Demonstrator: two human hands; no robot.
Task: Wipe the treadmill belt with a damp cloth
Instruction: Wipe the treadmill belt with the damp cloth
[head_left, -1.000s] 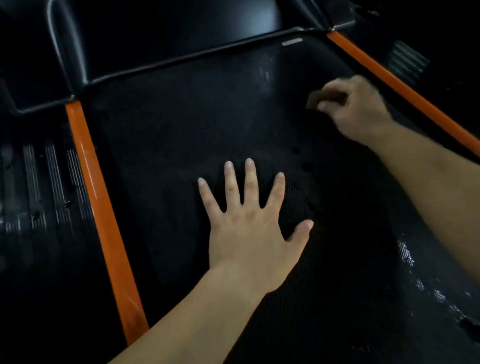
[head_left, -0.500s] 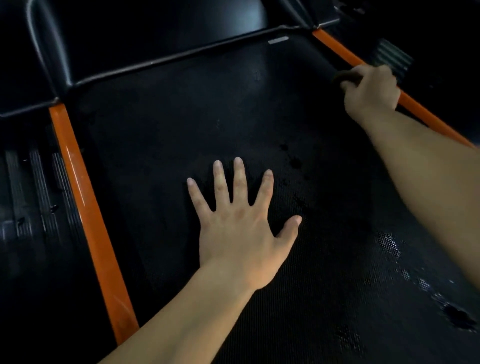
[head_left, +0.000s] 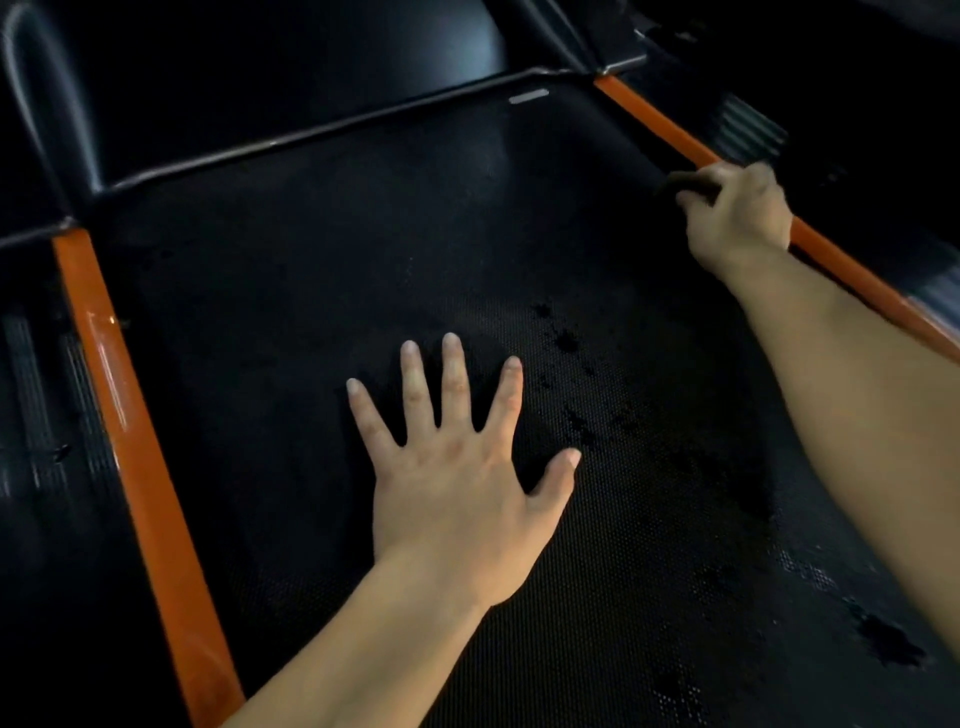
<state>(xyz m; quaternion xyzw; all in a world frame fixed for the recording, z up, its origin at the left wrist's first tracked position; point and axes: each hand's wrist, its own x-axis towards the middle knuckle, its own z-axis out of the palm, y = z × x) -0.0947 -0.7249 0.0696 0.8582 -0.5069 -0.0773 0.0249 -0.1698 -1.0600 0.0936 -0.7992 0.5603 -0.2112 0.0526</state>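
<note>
The black textured treadmill belt fills the middle of the view, with dark wet spots on its right half. My left hand lies flat on the belt with its fingers spread and holds nothing. My right hand is at the belt's far right edge, against the orange strip, with its fingers closed on a dark cloth. Only a small dark part of the cloth sticks out past the fingers.
Orange side strips run along the left and right of the belt. Ribbed black foot rails lie outside them. The black motor cover rises at the belt's far end.
My right hand with the cloth has moved from the belt's right part out to the orange strip and stays there. My left hand has stayed flat on the belt.
</note>
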